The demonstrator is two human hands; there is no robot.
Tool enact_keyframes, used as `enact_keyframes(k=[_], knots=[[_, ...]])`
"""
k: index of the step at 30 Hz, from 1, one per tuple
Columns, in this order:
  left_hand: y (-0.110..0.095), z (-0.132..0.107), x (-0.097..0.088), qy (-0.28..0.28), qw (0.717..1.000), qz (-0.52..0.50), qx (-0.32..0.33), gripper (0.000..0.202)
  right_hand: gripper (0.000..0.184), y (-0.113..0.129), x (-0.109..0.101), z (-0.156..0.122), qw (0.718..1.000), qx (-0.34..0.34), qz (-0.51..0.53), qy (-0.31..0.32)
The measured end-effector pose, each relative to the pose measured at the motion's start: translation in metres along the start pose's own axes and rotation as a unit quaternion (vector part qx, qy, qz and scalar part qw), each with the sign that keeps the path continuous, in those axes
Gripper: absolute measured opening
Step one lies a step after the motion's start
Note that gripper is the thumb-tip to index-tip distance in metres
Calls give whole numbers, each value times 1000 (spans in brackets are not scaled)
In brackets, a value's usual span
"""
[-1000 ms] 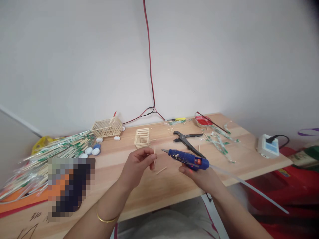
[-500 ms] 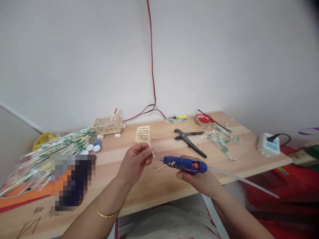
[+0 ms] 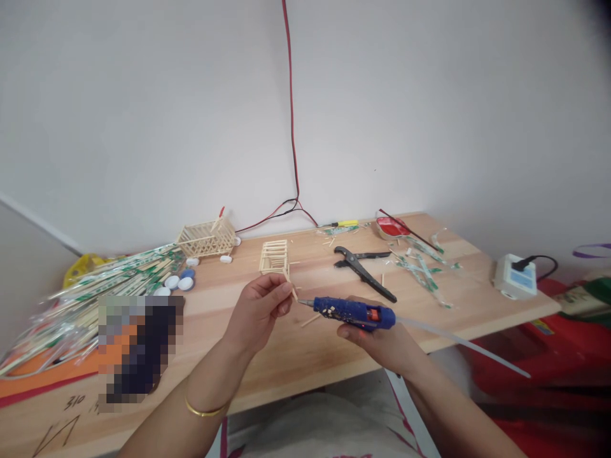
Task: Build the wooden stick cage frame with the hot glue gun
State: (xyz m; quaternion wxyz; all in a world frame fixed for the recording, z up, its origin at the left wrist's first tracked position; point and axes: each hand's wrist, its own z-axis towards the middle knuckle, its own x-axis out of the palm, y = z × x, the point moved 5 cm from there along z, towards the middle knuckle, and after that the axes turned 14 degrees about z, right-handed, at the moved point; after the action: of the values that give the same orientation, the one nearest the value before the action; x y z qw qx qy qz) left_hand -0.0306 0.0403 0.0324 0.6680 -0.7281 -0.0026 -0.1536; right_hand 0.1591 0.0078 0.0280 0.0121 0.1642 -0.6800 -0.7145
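Between the thumb and fingers of my left hand (image 3: 265, 308) is a short wooden stick (image 3: 294, 294), its end poking out to the right. My right hand (image 3: 377, 343) is wrapped round a blue glue gun (image 3: 346, 313) flecked with dried glue. The gun's metal nozzle is at the end of the stick; whether they touch I cannot tell. A long clear glue stick (image 3: 463, 345) sticks out of the gun's back. Just beyond my left hand stands a small open frame of wooden sticks (image 3: 274, 256).
Black cutting pliers (image 3: 363, 270) lie right of centre. A stick-built cart (image 3: 207, 238) stands at the back left beside wrapped chopsticks (image 3: 119, 289). Farther right are a red dish (image 3: 392, 227), torn wrappers (image 3: 424, 270) and a white power box (image 3: 515, 278) at the table's edge.
The glue gun has shifted very slightly, its rear end a little higher and to the left. My left hand and the stick stay almost where they were.
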Motion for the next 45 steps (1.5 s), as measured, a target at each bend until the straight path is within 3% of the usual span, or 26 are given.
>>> enact_keyframes(k=[11, 14, 16, 19, 21, 24, 27, 32, 45], knots=[[-2, 0, -1, 4, 1000, -12, 20, 17, 24, -10, 0, 1, 1000, 12, -23, -16], [-13, -1, -10, -11, 998, 14, 55, 15, 24, -16, -2, 3, 999, 15, -26, -29], [-30, -2, -21, -49, 991, 66, 107, 14, 26, -19, -6, 6, 999, 11, -24, -36], [-63, -5, -38, -134, 941, 243, 194, 8, 25, -27, -14, 13, 998, -1, -20, -63], [-83, -4, -40, -164, 863, 409, 246, 7, 24, -38, -21, 19, 996, 3, 3, -92], [-94, 8, -31, -117, 748, 580, 302, 8, 29, -60, -22, 29, 989, 37, 94, -107], [-85, 26, -26, -45, 691, 654, 306, 12, 34, -76, -15, 36, 977, 57, 193, -65], [-68, 40, -27, -11, 648, 698, 305, 14, 35, -82, -14, 39, 961, 55, 268, -39], [-62, 41, -22, -31, 601, 746, 284, 15, 32, -86, -15, 36, 957, 74, 278, -40]])
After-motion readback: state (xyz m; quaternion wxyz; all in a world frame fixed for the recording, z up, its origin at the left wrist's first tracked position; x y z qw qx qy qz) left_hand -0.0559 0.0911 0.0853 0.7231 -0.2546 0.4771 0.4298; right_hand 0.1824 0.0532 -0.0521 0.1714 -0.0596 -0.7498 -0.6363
